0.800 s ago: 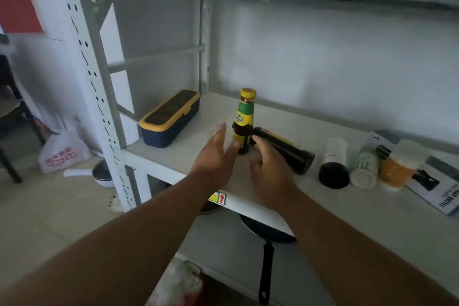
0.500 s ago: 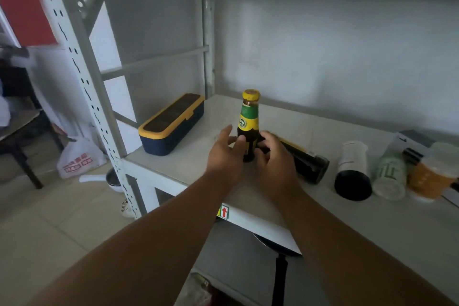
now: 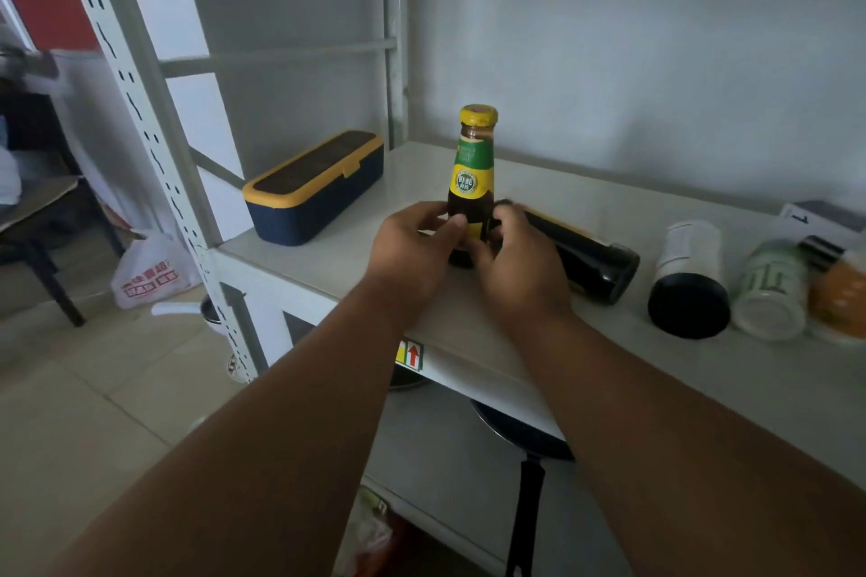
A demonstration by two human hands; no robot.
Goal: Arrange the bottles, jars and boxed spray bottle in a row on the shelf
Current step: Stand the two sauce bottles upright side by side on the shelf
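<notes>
Gripping from both sides, the left hand [image 3: 412, 244] and right hand [image 3: 513, 255] close around the lower body of the sauce bottle [image 3: 472, 183], fingers curled onto the dark glass and the yellow label. Bottle stands upright on the shelf [image 3: 609, 356], directly between the two hands; yellow cap and green neck band rise above the fingertips.

Just beyond the right hand, touching or nearly touching its far side (cannot tell which), a dark bottle [image 3: 586, 258] lies on its side, base pointing right and toward the camera. Further right of the right hand, well apart from it, three more containers lie on their sides in a cluster: a white bottle with black base [image 3: 689, 276], then a pale green jar [image 3: 771, 290] just beside it, then an orange jar [image 3: 839, 295], partly cut by the frame edge and blurred. Behind those, at the far right edge, a corner of a white-and-black box [image 3: 815, 218] shows; contents not visible.

Left of the left hand, near the rack upright, a navy box with yellow lid rim [image 3: 314, 187] sits on the same shelf. Below both forearms, on the lower level, a frying pan [image 3: 520, 436] rests with its black handle pointing toward the camera. On the floor far left of the left hand, a white plastic bag [image 3: 150, 274].
</notes>
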